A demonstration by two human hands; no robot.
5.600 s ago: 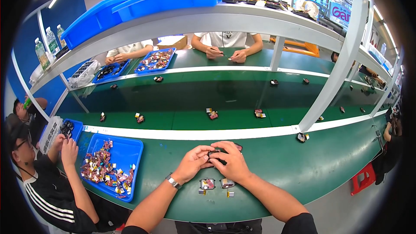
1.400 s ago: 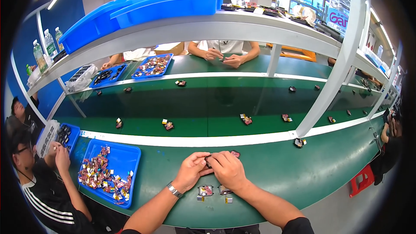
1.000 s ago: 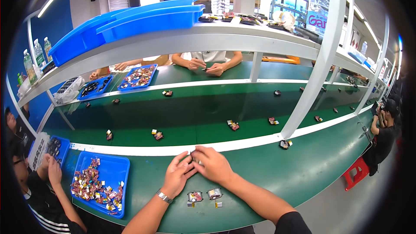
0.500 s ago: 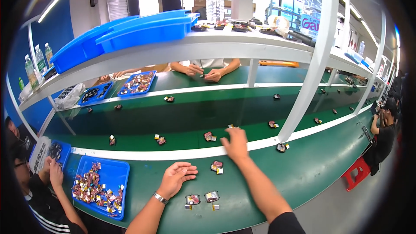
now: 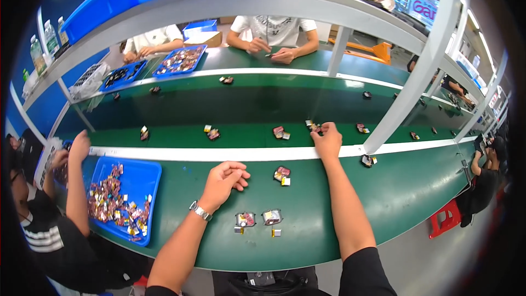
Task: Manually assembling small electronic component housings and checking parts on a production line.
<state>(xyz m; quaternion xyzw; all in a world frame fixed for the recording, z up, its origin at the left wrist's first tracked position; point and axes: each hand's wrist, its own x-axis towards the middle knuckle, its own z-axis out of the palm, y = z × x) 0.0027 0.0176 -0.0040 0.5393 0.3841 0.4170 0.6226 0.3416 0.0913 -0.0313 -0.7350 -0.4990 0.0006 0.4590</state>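
- The green conveyor belt point(image 5: 246, 104) is my landmark; my right hand point(image 5: 327, 138) reaches onto its near edge, fingers pinched on a small part point(image 5: 312, 126).
- My left hand point(image 5: 224, 178) rests loosely curled and empty, short of the belt.
- The part could slip from such a slight fingertip grip.
- My fingers hide its shape.

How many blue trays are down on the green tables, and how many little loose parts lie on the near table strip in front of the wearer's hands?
Blue trays: 3
Loose part clusters on the near strip: 4
Total: 7
The right hand reaches to the belt; the left hand rests on the strip.
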